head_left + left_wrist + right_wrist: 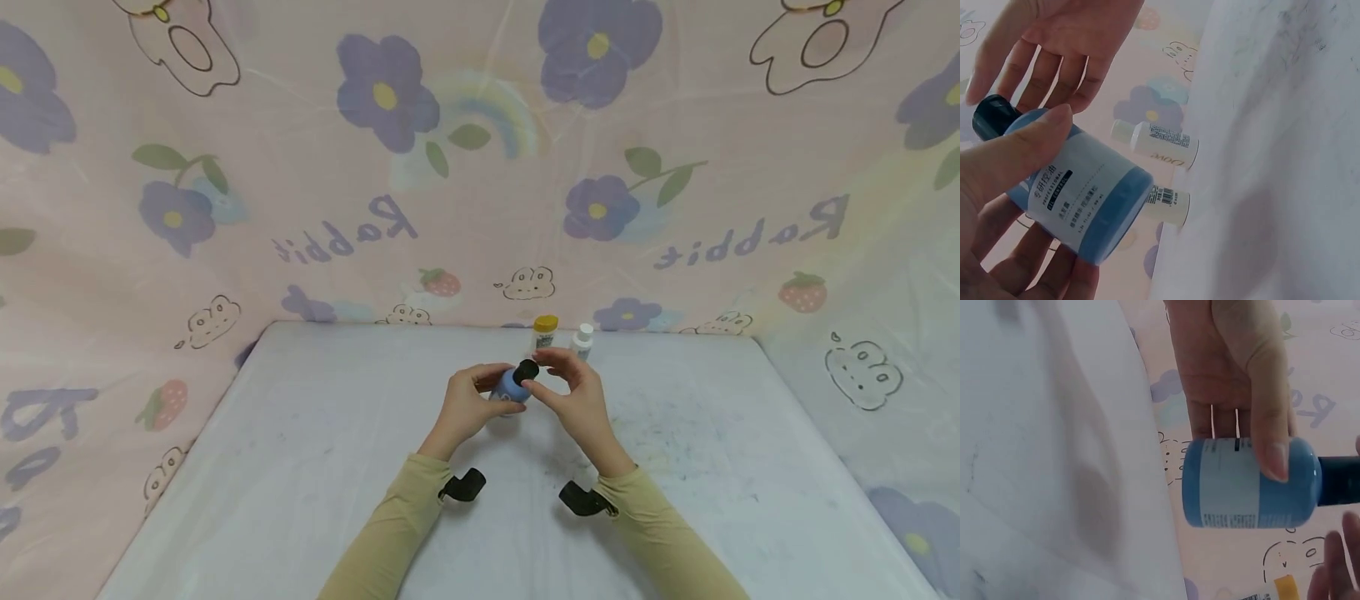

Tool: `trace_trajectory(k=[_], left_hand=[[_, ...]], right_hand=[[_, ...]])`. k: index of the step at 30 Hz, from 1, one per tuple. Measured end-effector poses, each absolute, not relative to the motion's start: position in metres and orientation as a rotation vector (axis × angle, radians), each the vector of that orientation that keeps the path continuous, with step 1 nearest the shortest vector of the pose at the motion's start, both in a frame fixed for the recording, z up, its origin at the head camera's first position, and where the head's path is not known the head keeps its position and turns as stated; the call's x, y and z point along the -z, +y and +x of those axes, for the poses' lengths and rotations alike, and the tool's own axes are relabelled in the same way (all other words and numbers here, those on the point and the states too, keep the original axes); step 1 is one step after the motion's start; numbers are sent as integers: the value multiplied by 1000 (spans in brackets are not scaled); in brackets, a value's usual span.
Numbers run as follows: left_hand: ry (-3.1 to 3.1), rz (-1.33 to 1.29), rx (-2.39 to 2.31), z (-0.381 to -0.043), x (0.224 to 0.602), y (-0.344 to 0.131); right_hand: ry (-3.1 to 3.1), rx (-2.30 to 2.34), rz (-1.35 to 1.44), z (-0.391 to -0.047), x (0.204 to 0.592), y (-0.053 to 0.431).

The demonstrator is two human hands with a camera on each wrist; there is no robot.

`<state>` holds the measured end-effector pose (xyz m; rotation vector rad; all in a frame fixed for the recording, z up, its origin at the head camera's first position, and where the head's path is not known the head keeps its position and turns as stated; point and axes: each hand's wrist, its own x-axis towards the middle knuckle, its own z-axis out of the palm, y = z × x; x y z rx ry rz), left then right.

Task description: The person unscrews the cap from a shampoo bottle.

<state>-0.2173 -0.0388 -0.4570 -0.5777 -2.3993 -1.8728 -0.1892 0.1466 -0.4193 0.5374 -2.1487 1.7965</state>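
Note:
My left hand (467, 403) grips a blue shampoo bottle (1082, 194) with a pale label, thumb on one side and fingers on the other. The bottle is tilted and held above the table, its black cap (527, 372) toward my right hand (576, 398). That hand is spread around the cap, thumb on the near side and fingers on the far side. In the right wrist view the right fingertips (1338, 559) show a gap from the cap (1340, 480). The left wrist view shows the right hand's fingers loosely extended behind the cap.
Behind the hands stand a white bottle with a yellow cap (545, 332) and a white Dove bottle (581, 342), close together. A white-covered table (300, 467) lies below, with a patterned curtain (480, 200) at its back and sides.

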Motion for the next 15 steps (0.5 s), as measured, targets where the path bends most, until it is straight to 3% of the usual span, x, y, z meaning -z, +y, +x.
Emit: trace_trajectory(k=[9, 15], left_hand=[[-2418, -552, 1836, -217, 458, -34], [-2410, -559, 1841, -216, 458, -33]], right_hand=[[-2109, -1810, 350, -200, 436, 146], [-2162, -1754, 298, -189, 417, 139]])
